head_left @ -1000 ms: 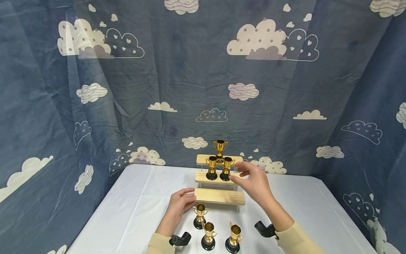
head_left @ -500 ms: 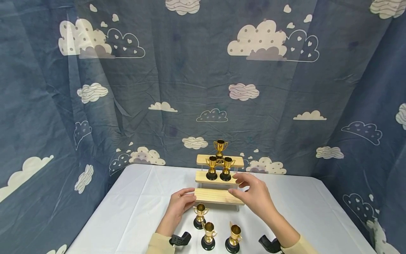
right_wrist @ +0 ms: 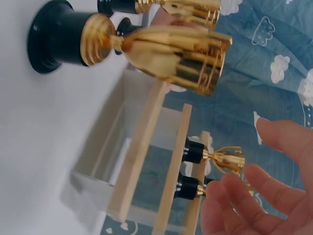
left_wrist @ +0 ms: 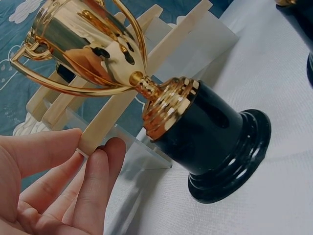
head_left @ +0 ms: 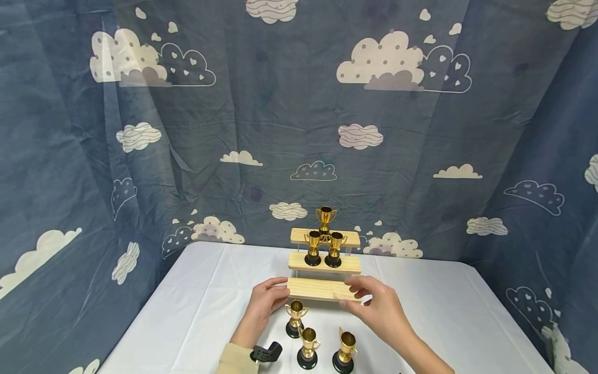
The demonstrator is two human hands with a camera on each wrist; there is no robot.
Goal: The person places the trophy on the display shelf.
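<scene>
A three-tier display stand with pale wooden shelves (head_left: 313, 289) stands on the white table. My left hand (head_left: 262, 307) pinches the left end of its lowest shelf between thumb and fingers, as the left wrist view shows of that plank (left_wrist: 115, 110). My right hand (head_left: 380, 306) hovers by the right end of the same shelf, fingers loosely bent and holding nothing; in the right wrist view its fingers (right_wrist: 234, 193) are spread apart from the wood. One gold trophy cup (head_left: 325, 214) tops the stand, and two trophies (head_left: 313, 243) (head_left: 336, 244) share the middle shelf.
Three more gold trophies on black bases stand on the table before the stand: a left one (head_left: 296, 311), a middle one (head_left: 308, 340) and a right one (head_left: 347, 345). A blue cloud-patterned curtain (head_left: 289, 104) hangs close behind the stand.
My right hand has drawn back from the right trophy on the middle shelf and come down to the lowest shelf's right end. My left hand stays on the left end.
</scene>
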